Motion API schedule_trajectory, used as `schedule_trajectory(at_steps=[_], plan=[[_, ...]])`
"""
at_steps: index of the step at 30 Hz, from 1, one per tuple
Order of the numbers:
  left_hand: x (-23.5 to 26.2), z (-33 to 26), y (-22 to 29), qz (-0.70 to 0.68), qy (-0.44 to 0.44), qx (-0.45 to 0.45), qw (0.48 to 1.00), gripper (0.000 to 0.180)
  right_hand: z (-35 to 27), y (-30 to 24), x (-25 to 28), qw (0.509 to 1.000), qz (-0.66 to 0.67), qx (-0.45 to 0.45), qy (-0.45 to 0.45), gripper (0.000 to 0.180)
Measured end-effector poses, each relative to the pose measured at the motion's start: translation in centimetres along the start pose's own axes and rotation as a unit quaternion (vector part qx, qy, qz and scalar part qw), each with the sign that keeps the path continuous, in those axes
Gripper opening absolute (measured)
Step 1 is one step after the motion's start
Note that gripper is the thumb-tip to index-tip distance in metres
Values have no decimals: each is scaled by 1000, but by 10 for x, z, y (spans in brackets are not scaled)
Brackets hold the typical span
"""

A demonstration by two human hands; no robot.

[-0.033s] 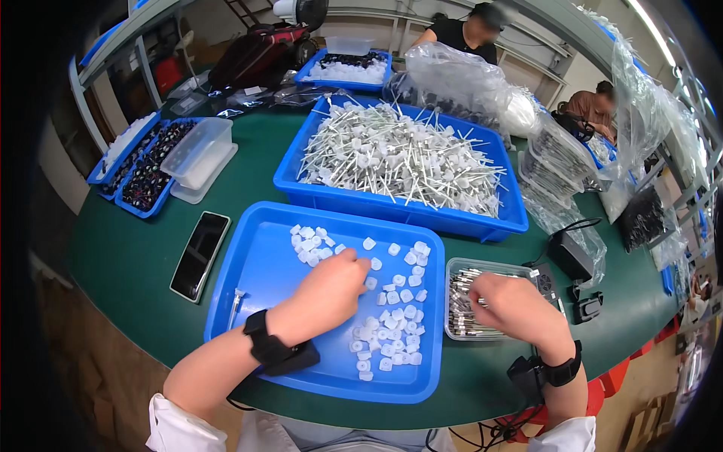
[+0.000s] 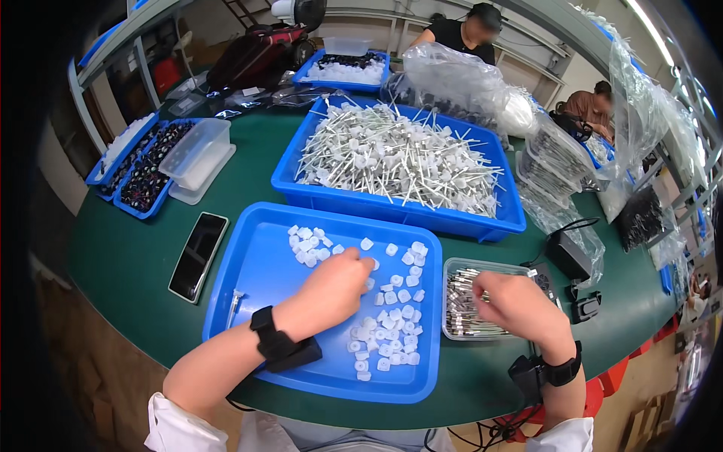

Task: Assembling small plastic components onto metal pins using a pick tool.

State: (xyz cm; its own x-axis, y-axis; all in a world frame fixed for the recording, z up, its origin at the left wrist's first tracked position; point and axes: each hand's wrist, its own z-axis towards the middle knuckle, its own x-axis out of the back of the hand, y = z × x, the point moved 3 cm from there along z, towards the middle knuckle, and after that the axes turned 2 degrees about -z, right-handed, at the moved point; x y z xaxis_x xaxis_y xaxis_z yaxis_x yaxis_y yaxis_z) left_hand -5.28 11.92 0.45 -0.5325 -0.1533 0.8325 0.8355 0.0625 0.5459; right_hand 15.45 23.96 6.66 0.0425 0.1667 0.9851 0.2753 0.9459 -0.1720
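Note:
My left hand (image 2: 328, 292) reaches over a shallow blue tray (image 2: 260, 252), its fingers curled together beside small translucent white plastic pieces (image 2: 391, 346). Whatever is between those fingertips is hidden. Most of the pieces lie loose along the tray's right side, with a smaller cluster (image 2: 305, 245) at its far edge. A slim metallic part (image 2: 236, 303) rests near the tray's left wall. Over a clear plastic box (image 2: 486, 337) of thin metal rods (image 2: 461, 301), my right hand (image 2: 523, 310) has its thumb and fingers bent in a pinch. I cannot make out anything in it.
Behind the tray stands a large blue bin (image 2: 395, 214) heaped with white-headed rods (image 2: 392, 154). A phone (image 2: 198, 256) lies left of the tray. Blue trays of dark parts (image 2: 154, 166) and clear boxes (image 2: 197, 158) sit farther left. A black adapter (image 2: 568, 255) is at right. Two people work beyond.
The right hand's fingers have shifted slightly over the rod box. My left hand stays almost in the same place, and the whole view has moved a touch.

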Motion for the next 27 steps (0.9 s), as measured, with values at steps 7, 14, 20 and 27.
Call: schedule_trajectory(at_steps=[7,14,20,27], plan=[[-15,8,-1,-34,9,-5,999,19,-21,14,18,866,468,-130,123,16],[20,-41,27,-435,-25,74,897,18,-3,-27,-2,723,683,-79,67,20],[15,-72,30,-613,-37,129,779,23,22,-79,-17,627,776,-59,23,20],[-1,-79,13,-729,-40,157,665,28,22,-99,-40,645,760,-69,51,29]])
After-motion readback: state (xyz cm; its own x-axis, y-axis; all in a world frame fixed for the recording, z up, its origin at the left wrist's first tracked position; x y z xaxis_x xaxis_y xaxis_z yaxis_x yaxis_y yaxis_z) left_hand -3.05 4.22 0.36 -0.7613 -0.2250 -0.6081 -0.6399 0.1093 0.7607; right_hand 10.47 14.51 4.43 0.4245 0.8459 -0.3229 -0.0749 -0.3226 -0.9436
